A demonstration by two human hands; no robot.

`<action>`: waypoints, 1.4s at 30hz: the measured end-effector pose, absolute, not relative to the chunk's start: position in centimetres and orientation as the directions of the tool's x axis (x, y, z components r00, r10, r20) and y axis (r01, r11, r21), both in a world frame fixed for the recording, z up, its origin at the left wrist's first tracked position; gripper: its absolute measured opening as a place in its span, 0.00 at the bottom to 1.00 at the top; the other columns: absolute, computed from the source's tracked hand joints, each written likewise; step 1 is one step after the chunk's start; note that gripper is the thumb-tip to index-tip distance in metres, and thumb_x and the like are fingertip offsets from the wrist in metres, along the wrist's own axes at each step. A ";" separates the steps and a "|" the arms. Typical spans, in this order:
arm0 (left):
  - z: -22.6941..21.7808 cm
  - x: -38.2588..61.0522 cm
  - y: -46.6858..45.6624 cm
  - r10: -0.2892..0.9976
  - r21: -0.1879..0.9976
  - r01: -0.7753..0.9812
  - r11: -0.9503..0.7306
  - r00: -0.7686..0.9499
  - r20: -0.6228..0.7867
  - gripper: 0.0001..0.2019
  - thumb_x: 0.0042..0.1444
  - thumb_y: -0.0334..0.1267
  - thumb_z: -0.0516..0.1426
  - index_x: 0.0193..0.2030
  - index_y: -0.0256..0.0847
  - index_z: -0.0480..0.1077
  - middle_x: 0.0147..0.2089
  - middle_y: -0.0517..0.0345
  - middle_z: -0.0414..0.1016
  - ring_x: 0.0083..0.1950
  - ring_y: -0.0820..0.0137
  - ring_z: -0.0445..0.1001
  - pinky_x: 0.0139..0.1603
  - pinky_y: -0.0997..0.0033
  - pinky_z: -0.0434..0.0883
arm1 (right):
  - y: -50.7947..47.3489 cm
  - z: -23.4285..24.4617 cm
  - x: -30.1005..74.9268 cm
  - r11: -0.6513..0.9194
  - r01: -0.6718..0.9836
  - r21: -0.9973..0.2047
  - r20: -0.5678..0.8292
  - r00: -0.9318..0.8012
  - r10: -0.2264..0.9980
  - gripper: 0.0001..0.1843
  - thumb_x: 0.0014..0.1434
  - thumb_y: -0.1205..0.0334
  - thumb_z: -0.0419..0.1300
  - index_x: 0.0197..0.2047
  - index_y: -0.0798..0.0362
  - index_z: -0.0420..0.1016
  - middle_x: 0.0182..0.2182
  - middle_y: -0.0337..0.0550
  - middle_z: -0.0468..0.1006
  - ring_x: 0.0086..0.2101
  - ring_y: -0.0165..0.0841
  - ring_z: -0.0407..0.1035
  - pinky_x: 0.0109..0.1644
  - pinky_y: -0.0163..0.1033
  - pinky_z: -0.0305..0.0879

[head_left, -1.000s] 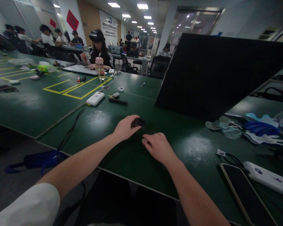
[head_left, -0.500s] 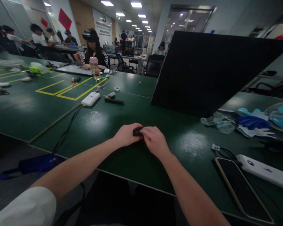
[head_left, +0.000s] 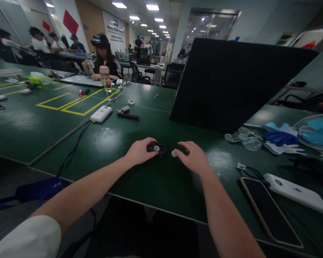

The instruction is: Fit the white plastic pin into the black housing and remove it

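Between the thumb and fingers of my left hand [head_left: 140, 152] is a small black mechanical part [head_left: 160, 147] with a round silver disc at its middle. My right hand [head_left: 193, 157] is a little to the right of it, thumb and fingers apart. At the tip of the right thumb sits a small whitish piece [head_left: 174, 153]; whether the thumb touches it I cannot tell. Both hands are low over the green table [head_left: 150, 182].
A large black panel [head_left: 231, 86] stands tilted ahead on the right. A phone [head_left: 270, 211], white power bank [head_left: 296, 193], gloves [head_left: 282, 139] and fan [head_left: 316, 130] lie right. Further left are another power bank [head_left: 101, 114], a black bar [head_left: 127, 116] and a bottle [head_left: 105, 79]. A person [head_left: 104, 61] sits opposite.
My right hand has come away from the black part, moved right and spread its fingers. The silver disc and the whitish piece now show. My left hand still holds the part.
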State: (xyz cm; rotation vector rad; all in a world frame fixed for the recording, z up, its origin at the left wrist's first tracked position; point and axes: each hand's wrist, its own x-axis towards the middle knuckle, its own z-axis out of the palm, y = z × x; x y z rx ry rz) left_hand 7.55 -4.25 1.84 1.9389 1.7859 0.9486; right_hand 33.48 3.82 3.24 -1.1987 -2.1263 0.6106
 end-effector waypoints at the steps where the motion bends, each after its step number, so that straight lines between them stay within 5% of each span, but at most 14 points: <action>1: 1.9 7.5 -4.3 0.969 0.639 0.754 -0.149 -0.018 0.247 0.22 0.54 0.46 0.63 0.56 0.49 0.71 0.48 0.58 0.80 0.45 0.63 0.79 0.44 0.63 0.75 | 3.6 3.0 32.9 0.448 0.655 -0.608 0.233 -0.393 0.890 0.24 0.53 0.39 0.66 0.49 0.43 0.79 0.44 0.47 0.77 0.42 0.44 0.70 0.45 0.50 0.66; 6: 2.1 7.5 -4.5 0.965 0.597 0.788 -0.152 -0.011 0.260 0.21 0.54 0.46 0.63 0.55 0.49 0.71 0.47 0.59 0.81 0.44 0.63 0.79 0.44 0.63 0.75 | 2.7 2.2 30.7 0.365 0.813 -0.454 0.109 -0.357 0.928 0.15 0.59 0.47 0.61 0.42 0.47 0.80 0.36 0.48 0.78 0.32 0.39 0.71 0.35 0.44 0.65; 11: 2.1 7.7 -4.5 0.967 0.577 0.802 -0.156 0.006 0.254 0.21 0.54 0.46 0.63 0.55 0.49 0.71 0.48 0.60 0.80 0.45 0.64 0.79 0.46 0.64 0.74 | 3.8 1.6 32.2 0.363 0.716 -0.596 0.169 -0.330 0.929 0.20 0.56 0.61 0.62 0.53 0.46 0.78 0.41 0.45 0.81 0.34 0.38 0.74 0.38 0.44 0.70; 16: 1.9 8.2 -4.4 0.977 0.605 0.783 -0.144 0.016 0.212 0.22 0.54 0.46 0.63 0.56 0.49 0.70 0.48 0.60 0.80 0.46 0.64 0.79 0.44 0.66 0.74 | 3.5 2.0 31.5 0.325 0.382 -0.865 0.237 -0.261 0.936 0.18 0.60 0.53 0.62 0.52 0.48 0.78 0.46 0.46 0.81 0.42 0.40 0.77 0.46 0.47 0.73; 19: 1.9 8.4 -4.4 0.978 0.622 0.768 -0.153 0.026 0.209 0.22 0.53 0.47 0.63 0.56 0.49 0.71 0.47 0.60 0.80 0.45 0.64 0.79 0.43 0.66 0.74 | 2.3 2.7 30.3 0.331 0.206 -0.921 0.261 -0.306 0.916 0.18 0.58 0.50 0.65 0.49 0.48 0.79 0.43 0.45 0.82 0.43 0.41 0.77 0.50 0.48 0.72; 27: 1.6 8.2 -4.2 0.980 0.763 0.618 -0.190 0.068 0.189 0.22 0.52 0.47 0.64 0.53 0.46 0.74 0.47 0.57 0.80 0.45 0.65 0.79 0.44 0.66 0.74 | 0.7 3.0 29.2 0.543 0.420 -0.727 0.284 -0.536 0.795 0.11 0.60 0.50 0.64 0.41 0.44 0.82 0.45 0.43 0.79 0.45 0.40 0.74 0.50 0.50 0.69; 31: 1.6 8.4 -4.1 0.981 0.810 0.555 -0.191 0.090 0.170 0.22 0.52 0.47 0.65 0.53 0.46 0.73 0.47 0.56 0.80 0.44 0.65 0.79 0.45 0.64 0.75 | 0.8 3.2 29.3 0.514 0.392 -0.763 0.269 -0.530 0.804 0.14 0.58 0.45 0.65 0.41 0.43 0.82 0.49 0.44 0.76 0.46 0.40 0.72 0.48 0.49 0.70; 36: 2.0 8.6 -4.4 0.984 0.807 0.564 -0.174 0.069 0.164 0.24 0.53 0.48 0.64 0.56 0.45 0.71 0.49 0.54 0.79 0.46 0.64 0.78 0.46 0.62 0.75 | 2.7 3.3 30.8 0.152 -0.039 -0.988 0.157 -0.201 0.967 0.29 0.60 0.32 0.54 0.45 0.46 0.80 0.48 0.47 0.78 0.48 0.42 0.72 0.44 0.46 0.71; 39: 2.0 8.4 -4.5 0.986 0.787 0.597 -0.158 0.053 0.158 0.24 0.54 0.48 0.64 0.56 0.45 0.71 0.49 0.55 0.79 0.46 0.64 0.78 0.47 0.61 0.75 | 4.6 3.0 32.4 -0.142 -0.349 -0.926 -0.142 -0.026 0.989 0.37 0.60 0.26 0.43 0.42 0.49 0.77 0.45 0.48 0.78 0.45 0.41 0.74 0.41 0.45 0.72; 42: 1.8 8.2 -4.4 0.986 0.749 0.646 -0.148 0.034 0.165 0.25 0.54 0.48 0.64 0.57 0.46 0.70 0.50 0.56 0.79 0.48 0.63 0.78 0.48 0.61 0.75 | 6.2 2.5 33.7 -0.253 -0.482 -0.839 -0.318 0.056 0.947 0.36 0.61 0.27 0.43 0.38 0.50 0.75 0.40 0.47 0.77 0.41 0.39 0.74 0.40 0.44 0.73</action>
